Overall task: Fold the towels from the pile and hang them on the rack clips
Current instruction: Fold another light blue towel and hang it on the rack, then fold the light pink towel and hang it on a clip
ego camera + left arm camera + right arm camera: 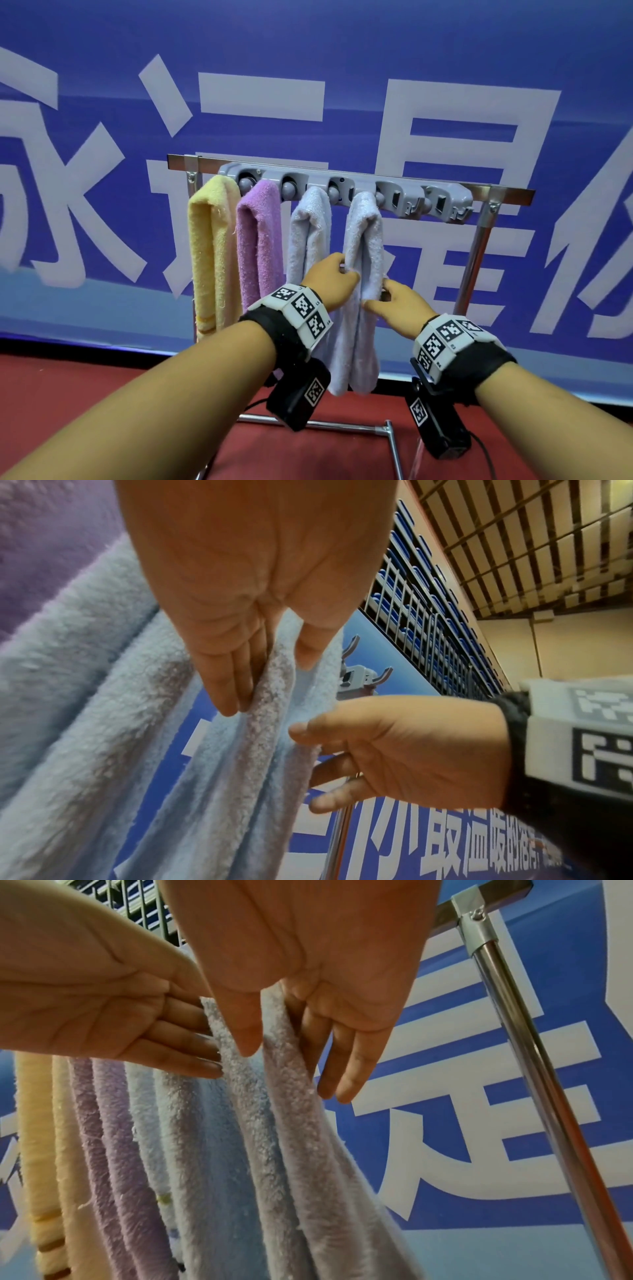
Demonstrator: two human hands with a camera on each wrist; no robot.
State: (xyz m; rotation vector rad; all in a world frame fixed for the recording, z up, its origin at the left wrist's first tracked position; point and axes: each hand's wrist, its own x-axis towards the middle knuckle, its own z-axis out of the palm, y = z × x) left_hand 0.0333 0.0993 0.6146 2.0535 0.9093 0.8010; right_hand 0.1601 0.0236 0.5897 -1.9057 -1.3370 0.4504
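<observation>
Both hands work the fourth towel on the rack.

The pale towel [363, 246] hangs folded from the grey clip bar [346, 190], right of the yellow [209, 246], purple [258, 240] and white [310, 233] towels. The left hand [330, 279] and right hand [399, 305] each pinch its edges between thumb and nearly straight fingers, one from each side, close together.

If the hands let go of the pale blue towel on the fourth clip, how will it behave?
The pale blue towel is probably floppy: it drapes in soft folds. It likely stays hanging, since the clip holds its top. Its fluffy pile suggests that it is not slippery.
</observation>
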